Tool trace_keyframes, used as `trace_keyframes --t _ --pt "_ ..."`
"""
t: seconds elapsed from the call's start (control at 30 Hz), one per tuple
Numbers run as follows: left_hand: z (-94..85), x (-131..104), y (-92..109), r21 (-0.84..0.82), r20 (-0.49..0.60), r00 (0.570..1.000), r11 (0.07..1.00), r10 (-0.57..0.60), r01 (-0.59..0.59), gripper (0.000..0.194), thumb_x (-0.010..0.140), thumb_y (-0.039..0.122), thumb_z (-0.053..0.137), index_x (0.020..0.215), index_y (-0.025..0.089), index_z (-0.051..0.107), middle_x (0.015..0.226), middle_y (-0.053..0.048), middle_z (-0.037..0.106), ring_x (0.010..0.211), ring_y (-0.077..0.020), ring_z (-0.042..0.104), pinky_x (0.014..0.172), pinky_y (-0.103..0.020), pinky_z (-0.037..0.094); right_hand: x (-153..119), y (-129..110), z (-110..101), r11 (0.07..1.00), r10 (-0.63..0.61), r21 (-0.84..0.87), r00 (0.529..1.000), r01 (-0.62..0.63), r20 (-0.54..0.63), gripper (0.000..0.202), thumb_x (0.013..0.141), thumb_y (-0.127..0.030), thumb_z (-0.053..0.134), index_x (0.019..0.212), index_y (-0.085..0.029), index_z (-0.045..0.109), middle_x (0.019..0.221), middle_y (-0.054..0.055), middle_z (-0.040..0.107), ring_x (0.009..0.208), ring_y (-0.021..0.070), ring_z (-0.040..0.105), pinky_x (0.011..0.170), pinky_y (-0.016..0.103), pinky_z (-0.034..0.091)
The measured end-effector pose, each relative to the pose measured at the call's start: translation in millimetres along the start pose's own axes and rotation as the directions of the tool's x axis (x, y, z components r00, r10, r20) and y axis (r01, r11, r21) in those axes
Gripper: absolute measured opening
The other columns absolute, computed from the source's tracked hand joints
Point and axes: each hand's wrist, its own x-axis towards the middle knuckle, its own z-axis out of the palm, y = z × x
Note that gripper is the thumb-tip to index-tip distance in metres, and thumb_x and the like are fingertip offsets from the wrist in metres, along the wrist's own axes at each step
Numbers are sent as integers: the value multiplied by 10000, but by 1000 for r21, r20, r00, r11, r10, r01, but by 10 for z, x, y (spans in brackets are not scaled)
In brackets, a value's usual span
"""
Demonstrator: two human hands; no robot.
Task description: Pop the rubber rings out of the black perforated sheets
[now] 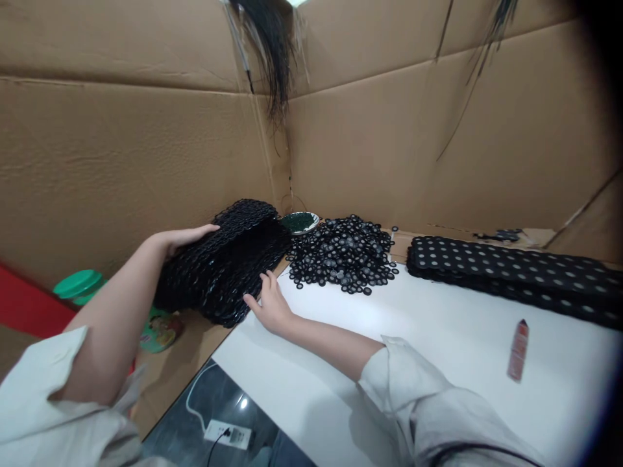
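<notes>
A thick pile of glossy black beaded sheeting (228, 275) lies at the left end of the white table, its upper layer raised in a fold. My left hand (187, 237) grips that layer from the left side; one digit rests along the top and the others are hidden behind the beads. At the pile's right edge is my right hand (270, 303), thumb and fingers apart, close to the beads and holding nothing visible. Just right of the pile sits a heap of small black discs with pale centres (343, 253). Behind them stands a white-rimmed dish (314, 224) of dark green beads.
Black strips with pale dots (511, 272) are stacked along the right back of the white tabletop (438, 350). A small reddish tube (518, 351) lies in front. Cardboard walls (389, 143) enclose the back. Left and below are a green-lidded container (80, 285) and a power strip (228, 434).
</notes>
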Motion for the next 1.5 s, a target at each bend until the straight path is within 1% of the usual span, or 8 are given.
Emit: trace_keyframes --t 0.13,0.27,0.43,0.93,1.13,1.27,1.37,1.5 --pt "-86 17 -45 -66 379 922 992 -76 109 772 642 756 257 959 159 630 855 -121 689 845 -302 603 769 -453 450 155 -212 128 984 120 136 993 -116 -16 886 764 -634 301 1347 -6 75 1408 256 26 1314 318 35 1040 446 160" --pt "-99 21 -64 -29 361 932 1000 14 -4 794 633 769 236 922 154 647 777 -124 693 888 -326 588 764 -478 444 255 -394 191 979 119 167 993 -116 -11 920 725 -667 342 1372 -123 -22 1432 193 -71 1312 334 -40 1021 517 124" --pt "-38 -54 -34 -95 260 953 979 -153 183 720 617 769 262 893 230 653 848 -92 694 923 -351 576 784 -508 433 282 -429 176 981 58 185 998 -64 36 922 700 -660 404 1369 -242 -73 1432 123 -163 1303 353 -79 999 566 101" --pt "-95 88 19 -292 447 878 899 -174 327 712 634 717 377 967 133 611 879 -105 689 844 -328 604 764 -465 460 401 -469 23 963 34 265 998 -49 60 843 713 -692 312 1352 -330 -102 1454 60 -86 1290 404 -29 963 613 122" --pt "-41 -5 -2 -291 366 911 907 -189 305 721 676 705 328 1040 133 574 894 -97 687 839 -289 614 769 -428 462 393 -469 91 975 77 204 995 -87 55 858 702 -700 318 1358 -320 -85 1450 85 -99 1293 404 1 949 617 139" --pt "-59 -45 49 -89 273 960 992 -65 93 835 697 727 228 1171 88 481 990 -131 654 831 -274 617 735 -424 464 325 -345 156 991 38 131 999 -36 -15 898 709 -690 327 1370 -246 -88 1455 90 -24 1302 369 45 988 567 133" --pt "-73 -2 115 97 117 987 987 113 -125 746 765 629 252 1245 77 402 1211 -139 525 1018 -251 545 835 -376 426 278 -229 211 999 -33 27 999 34 -30 991 691 -678 380 1374 -116 -66 1451 119 7 1310 332 50 1024 500 139" --pt "-56 5 262 322 -161 967 937 198 -138 717 767 539 351 1311 76 292 1319 -171 396 1176 -274 408 942 -369 330 272 -159 249 993 -70 -100 997 67 -25 1009 673 -682 400 1375 -66 18 1447 141 0 1299 354 75 1016 501 162"
